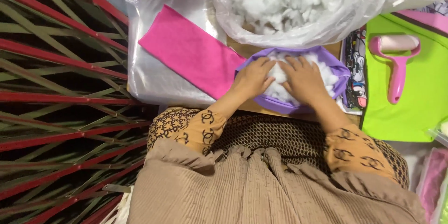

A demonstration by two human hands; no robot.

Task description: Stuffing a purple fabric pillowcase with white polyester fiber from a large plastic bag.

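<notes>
We press both hands, left hand [252, 80] and right hand [303, 81], flat with fingers spread onto white stuffing [322, 72] inside the purple cover [326, 58]; the stuffing bag [298, 14] sits at twelve o'clock.

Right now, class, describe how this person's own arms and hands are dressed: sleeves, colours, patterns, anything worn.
Both arms wear long orange-brown sleeves printed with dark interlocking ring motifs, gathered at the forearms. The left hand and right hand are bare: no gloves show, and no rings or bracelets can be made out. A pleated beige scarf drapes below the sleeves.
</notes>
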